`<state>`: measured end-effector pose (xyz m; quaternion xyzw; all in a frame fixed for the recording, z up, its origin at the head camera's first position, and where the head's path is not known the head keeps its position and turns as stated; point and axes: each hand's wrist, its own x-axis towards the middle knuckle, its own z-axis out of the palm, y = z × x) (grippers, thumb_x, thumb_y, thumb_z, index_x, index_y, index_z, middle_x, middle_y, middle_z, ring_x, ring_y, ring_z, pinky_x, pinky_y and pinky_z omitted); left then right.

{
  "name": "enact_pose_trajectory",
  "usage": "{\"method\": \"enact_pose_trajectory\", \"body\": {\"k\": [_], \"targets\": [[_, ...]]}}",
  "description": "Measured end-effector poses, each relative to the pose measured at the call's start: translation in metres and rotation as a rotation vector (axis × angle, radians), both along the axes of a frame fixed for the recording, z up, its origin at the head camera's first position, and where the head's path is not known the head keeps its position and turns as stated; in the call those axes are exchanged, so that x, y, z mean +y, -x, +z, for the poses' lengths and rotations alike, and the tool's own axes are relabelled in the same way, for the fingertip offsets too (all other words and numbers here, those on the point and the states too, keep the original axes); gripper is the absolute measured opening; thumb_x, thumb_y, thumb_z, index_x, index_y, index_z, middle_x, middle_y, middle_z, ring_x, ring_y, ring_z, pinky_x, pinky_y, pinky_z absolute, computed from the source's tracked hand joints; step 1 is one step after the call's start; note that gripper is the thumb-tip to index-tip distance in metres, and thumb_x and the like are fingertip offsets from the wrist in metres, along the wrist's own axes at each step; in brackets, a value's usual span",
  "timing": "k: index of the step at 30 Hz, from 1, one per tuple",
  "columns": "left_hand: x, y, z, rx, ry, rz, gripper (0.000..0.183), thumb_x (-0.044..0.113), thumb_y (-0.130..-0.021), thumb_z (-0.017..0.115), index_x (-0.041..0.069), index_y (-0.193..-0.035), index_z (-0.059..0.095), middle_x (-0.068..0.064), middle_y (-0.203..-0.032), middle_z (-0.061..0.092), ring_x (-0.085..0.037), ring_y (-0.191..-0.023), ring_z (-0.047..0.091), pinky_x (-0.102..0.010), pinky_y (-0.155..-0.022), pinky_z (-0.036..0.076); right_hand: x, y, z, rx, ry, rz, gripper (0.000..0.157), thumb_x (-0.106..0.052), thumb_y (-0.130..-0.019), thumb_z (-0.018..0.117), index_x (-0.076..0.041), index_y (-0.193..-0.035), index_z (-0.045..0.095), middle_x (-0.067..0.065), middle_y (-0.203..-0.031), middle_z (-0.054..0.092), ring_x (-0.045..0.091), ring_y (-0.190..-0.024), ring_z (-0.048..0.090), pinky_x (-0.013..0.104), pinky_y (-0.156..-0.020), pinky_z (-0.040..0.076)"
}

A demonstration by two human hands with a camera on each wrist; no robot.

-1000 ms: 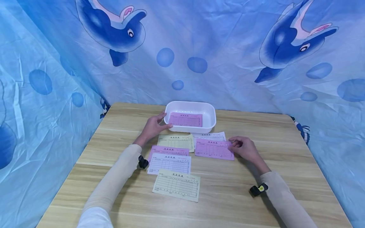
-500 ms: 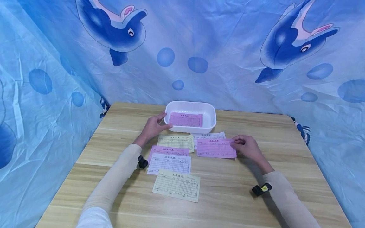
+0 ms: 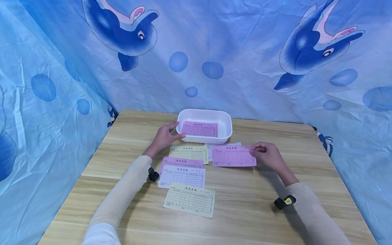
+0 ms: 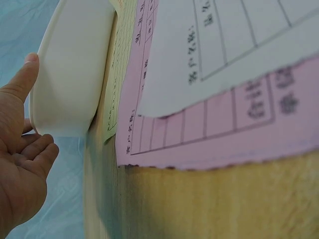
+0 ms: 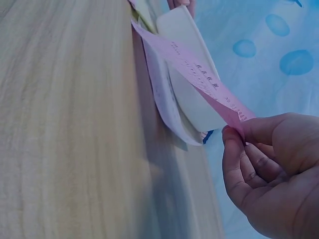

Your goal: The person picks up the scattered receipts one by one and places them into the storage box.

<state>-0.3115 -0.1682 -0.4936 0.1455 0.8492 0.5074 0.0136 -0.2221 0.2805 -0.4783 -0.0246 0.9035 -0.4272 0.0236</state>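
My right hand pinches the right edge of a pink receipt slip between thumb and fingers. In the right wrist view the slip is lifted off the table and bends near the fingertips. Partly beneath it lies a white slip. My left hand holds the left end of a white plastic tray, thumb at the front rim and fingers round the side. Inside the tray lies another pink slip. The left wrist view shows the thumb against the tray wall.
Left of the held slip is a pale yellow slip. Nearer lie a pink slip, a white slip overlapping it, and another yellow slip. The wooden table meets a blue dolphin-print cloth behind.
My right hand has moved slightly right and away from me, raising the pink slip and drawing it with it. The left hand and the tray have stayed put.
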Motion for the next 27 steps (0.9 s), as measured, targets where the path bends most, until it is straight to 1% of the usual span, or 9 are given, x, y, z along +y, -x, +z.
{"method": "enact_pose_trajectory", "body": {"k": [5, 9, 12, 15, 18, 22, 24, 27], "targets": [[0.000, 0.001, -0.001, 0.004, -0.003, -0.005, 0.088, 0.040, -0.084, 0.084, 0.001, -0.152, 0.043, -0.015, -0.165, 0.029, -0.031, -0.150, 0.035, -0.045, -0.121, 0.037, 0.001, 0.002, 0.006, 0.009, 0.037, 0.011, 0.019, -0.020, -0.096, 0.074, -0.005, -0.108, 0.074, 0.011, -0.101, 0.074, 0.017, -0.085, 0.064, 0.023, -0.065, 0.056], [0.000, 0.000, -0.001, 0.006, 0.002, 0.003, 0.087, 0.040, -0.085, 0.084, 0.003, -0.152, 0.043, -0.014, -0.166, 0.029, -0.031, -0.149, 0.036, -0.044, -0.120, 0.038, 0.001, 0.005, 0.013, 0.017, 0.095, 0.033, 0.021, -0.019, -0.096, 0.073, -0.002, -0.109, 0.072, 0.012, -0.100, 0.075, 0.014, -0.085, 0.068, 0.030, -0.071, 0.062], [0.000, 0.000, -0.001, 0.004, 0.008, 0.007, 0.086, 0.041, -0.085, 0.083, 0.005, -0.153, 0.043, -0.013, -0.166, 0.029, -0.031, -0.149, 0.037, -0.044, -0.120, 0.038, 0.000, 0.008, 0.018, 0.010, 0.116, 0.036, 0.024, -0.021, -0.096, 0.073, -0.001, -0.109, 0.071, 0.012, -0.100, 0.076, 0.012, -0.086, 0.070, 0.036, -0.077, 0.064], [0.000, 0.000, 0.000, 0.003, 0.009, 0.007, 0.087, 0.042, -0.085, 0.083, 0.004, -0.152, 0.043, -0.013, -0.166, 0.030, -0.033, -0.148, 0.037, -0.045, -0.120, 0.038, -0.001, 0.010, 0.025, -0.010, 0.125, 0.030, 0.027, -0.022, -0.097, 0.073, 0.001, -0.111, 0.070, 0.013, -0.101, 0.076, 0.010, -0.085, 0.070, 0.036, -0.080, 0.064], [0.000, 0.000, 0.001, 0.000, 0.007, 0.009, 0.087, 0.042, -0.084, 0.084, 0.004, -0.152, 0.044, -0.013, -0.166, 0.030, -0.033, -0.148, 0.038, -0.045, -0.120, 0.038, -0.003, 0.012, 0.032, -0.028, 0.148, 0.027, 0.030, -0.022, -0.097, 0.073, 0.003, -0.113, 0.069, 0.015, -0.102, 0.075, 0.008, -0.085, 0.071, 0.035, -0.082, 0.064], [0.000, -0.001, 0.002, 0.001, 0.015, 0.011, 0.087, 0.042, -0.084, 0.084, 0.005, -0.152, 0.044, -0.013, -0.166, 0.030, -0.033, -0.148, 0.038, -0.045, -0.120, 0.039, -0.007, 0.017, 0.040, -0.031, 0.185, 0.025, 0.031, -0.021, -0.096, 0.073, 0.005, -0.112, 0.068, 0.014, -0.103, 0.075, 0.007, -0.085, 0.071, 0.030, -0.080, 0.065], [0.001, -0.001, 0.002, 0.000, 0.019, 0.010, 0.087, 0.042, -0.084, 0.084, 0.005, -0.152, 0.044, -0.014, -0.166, 0.029, -0.033, -0.148, 0.038, -0.045, -0.120, 0.039, -0.010, 0.019, 0.044, -0.035, 0.192, 0.018, 0.030, -0.021, -0.096, 0.074, 0.005, -0.112, 0.067, 0.012, -0.103, 0.076, 0.007, -0.085, 0.071, 0.027, -0.078, 0.064], [0.001, -0.001, 0.002, -0.002, 0.023, 0.009, 0.088, 0.042, -0.084, 0.084, 0.005, -0.153, 0.043, -0.014, -0.166, 0.029, -0.032, -0.149, 0.036, -0.045, -0.121, 0.038, -0.016, 0.023, 0.051, -0.041, 0.204, 0.005, 0.030, -0.020, -0.097, 0.073, 0.004, -0.114, 0.066, 0.012, -0.103, 0.075, 0.008, -0.084, 0.071, 0.025, -0.077, 0.064]]}}
